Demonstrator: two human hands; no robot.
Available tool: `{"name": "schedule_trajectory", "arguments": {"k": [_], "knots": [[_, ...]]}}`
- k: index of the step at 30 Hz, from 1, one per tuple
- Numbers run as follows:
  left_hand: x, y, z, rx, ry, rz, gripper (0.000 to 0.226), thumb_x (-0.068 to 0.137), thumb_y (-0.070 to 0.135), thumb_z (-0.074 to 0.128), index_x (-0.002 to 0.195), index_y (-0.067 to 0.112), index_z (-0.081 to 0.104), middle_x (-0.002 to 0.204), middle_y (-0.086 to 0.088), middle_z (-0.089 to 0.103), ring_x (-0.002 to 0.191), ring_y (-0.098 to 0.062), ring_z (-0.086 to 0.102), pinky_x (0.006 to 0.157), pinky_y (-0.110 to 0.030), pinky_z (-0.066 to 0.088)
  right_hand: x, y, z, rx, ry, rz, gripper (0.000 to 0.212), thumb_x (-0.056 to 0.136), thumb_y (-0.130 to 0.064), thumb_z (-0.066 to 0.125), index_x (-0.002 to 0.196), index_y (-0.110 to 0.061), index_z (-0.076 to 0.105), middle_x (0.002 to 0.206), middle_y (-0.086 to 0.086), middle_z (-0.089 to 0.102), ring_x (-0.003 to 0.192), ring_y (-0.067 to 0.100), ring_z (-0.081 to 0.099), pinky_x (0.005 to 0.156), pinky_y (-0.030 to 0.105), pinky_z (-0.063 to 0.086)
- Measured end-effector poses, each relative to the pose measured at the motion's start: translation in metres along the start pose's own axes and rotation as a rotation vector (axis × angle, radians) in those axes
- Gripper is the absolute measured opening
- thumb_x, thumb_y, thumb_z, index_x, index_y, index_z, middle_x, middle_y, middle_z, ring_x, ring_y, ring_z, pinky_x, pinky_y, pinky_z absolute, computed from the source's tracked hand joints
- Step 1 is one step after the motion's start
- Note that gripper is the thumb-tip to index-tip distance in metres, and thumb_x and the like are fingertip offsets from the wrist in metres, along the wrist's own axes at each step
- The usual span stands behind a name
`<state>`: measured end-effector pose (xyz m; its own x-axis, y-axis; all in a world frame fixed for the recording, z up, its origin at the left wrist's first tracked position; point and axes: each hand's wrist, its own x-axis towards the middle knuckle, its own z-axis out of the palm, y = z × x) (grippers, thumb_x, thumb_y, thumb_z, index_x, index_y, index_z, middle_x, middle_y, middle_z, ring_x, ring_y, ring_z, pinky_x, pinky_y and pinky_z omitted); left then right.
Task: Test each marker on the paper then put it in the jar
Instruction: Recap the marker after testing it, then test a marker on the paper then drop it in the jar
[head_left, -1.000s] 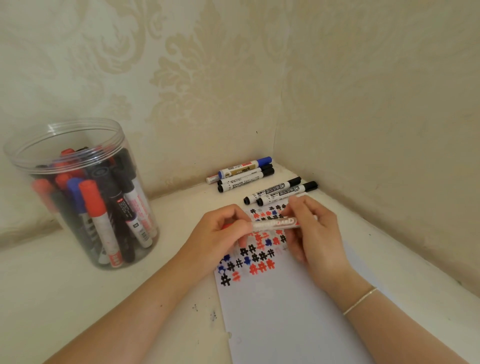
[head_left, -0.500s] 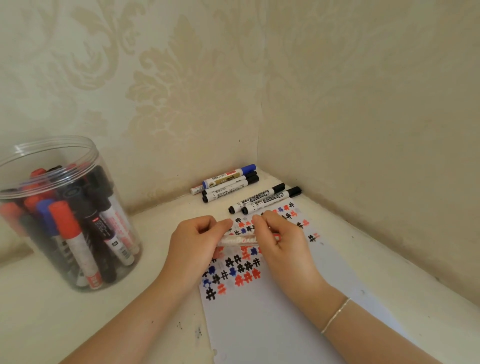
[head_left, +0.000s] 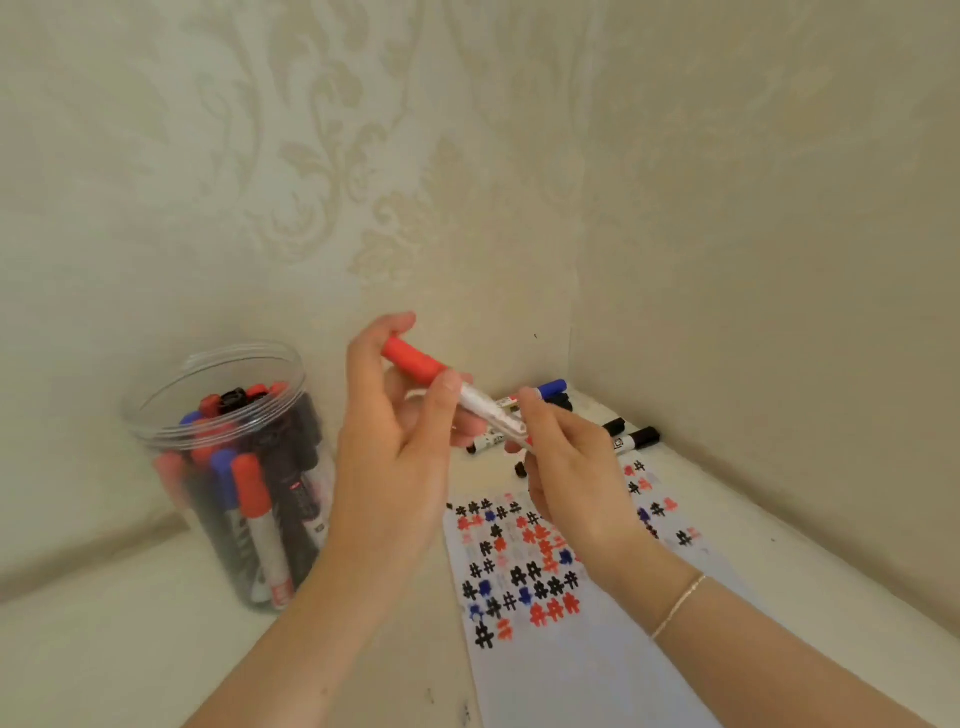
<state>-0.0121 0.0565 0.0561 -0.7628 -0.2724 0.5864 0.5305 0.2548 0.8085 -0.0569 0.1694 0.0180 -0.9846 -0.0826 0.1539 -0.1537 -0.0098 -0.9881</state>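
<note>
Both hands hold one red-capped marker in the air above the table, tilted with its cap up and to the left. My left hand grips the red cap end; my right hand pinches the white barrel's lower end. The cap sits on the marker. The clear plastic jar stands open at the left, with several red, blue and black markers upright inside. The white paper lies below my right hand, covered with several red, blue and black hash marks.
Several loose markers, black-capped and one blue-capped, lie in the corner behind my hands. Patterned walls close off the back and right sides. The jar stands close to my left forearm.
Both hands have lifted the red marker from just above the paper up and toward the left. The marker now tilts, cap end high, instead of lying level. The camera view shifted too.
</note>
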Motion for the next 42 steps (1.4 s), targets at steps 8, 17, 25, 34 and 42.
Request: {"name": "schedule_trajectory", "arguments": {"k": [8,17,25,34,42], "knots": [[0.075,0.047,-0.106,0.386,0.492,0.365,0.047,0.084,0.029,0.039,0.115,-0.003,0.050,0.068,0.010,0.055,0.060,-0.006,0.054,0.066,-0.033,0.045,0.054,0.014,-0.001,-1.731,-0.317,-0.185,0.035,0.094,-0.015,0.047,0.129,-0.016,0.044,0.131,0.008,0.047,0.120,0.028,0.044,0.098,0.039,0.036],[0.075,0.035,-0.121,0.740,0.332,0.253,0.039,0.086,0.010,0.039,0.123,0.021,0.038,0.072,-0.016,0.061,0.062,-0.029,0.056,0.066,-0.044,0.044,0.062,0.024,0.014,-1.726,-0.470,-0.181,0.029,0.094,-0.008,0.049,0.123,-0.013,0.049,0.124,0.007,0.050,0.112,0.022,0.050,0.086,0.032,0.044],[0.087,0.023,-0.122,0.763,-0.129,0.011,0.025,0.096,0.021,0.045,0.111,0.037,0.035,0.078,-0.006,0.065,0.059,-0.013,0.067,0.072,-0.045,0.055,0.051,0.017,0.035,-1.092,-0.309,-1.063,0.007,0.083,-0.013,0.063,0.090,-0.010,0.061,0.078,0.003,0.056,0.060,0.019,0.052,0.052,0.030,0.046],[0.096,0.035,-0.125,0.832,-0.259,0.081,0.027,0.098,0.023,0.045,0.122,0.035,0.041,0.098,0.007,0.059,0.069,-0.004,0.067,0.079,-0.036,0.055,0.038,-0.047,0.088,-0.023,-0.155,-0.210,0.013,0.091,-0.021,0.057,0.089,-0.020,0.044,0.070,-0.003,0.044,0.054,0.007,0.038,0.055,0.027,0.037],[0.086,0.040,-0.136,0.829,-0.248,0.102,0.026,0.096,0.025,0.048,0.116,0.040,0.040,0.097,0.007,0.063,0.070,-0.021,0.068,0.072,-0.046,0.054,0.039,-0.073,0.120,-0.198,-0.528,0.067,0.021,0.089,-0.025,0.052,0.081,-0.005,0.054,0.059,0.007,0.052,0.035,0.012,0.042,0.036,0.019,0.029]]}}
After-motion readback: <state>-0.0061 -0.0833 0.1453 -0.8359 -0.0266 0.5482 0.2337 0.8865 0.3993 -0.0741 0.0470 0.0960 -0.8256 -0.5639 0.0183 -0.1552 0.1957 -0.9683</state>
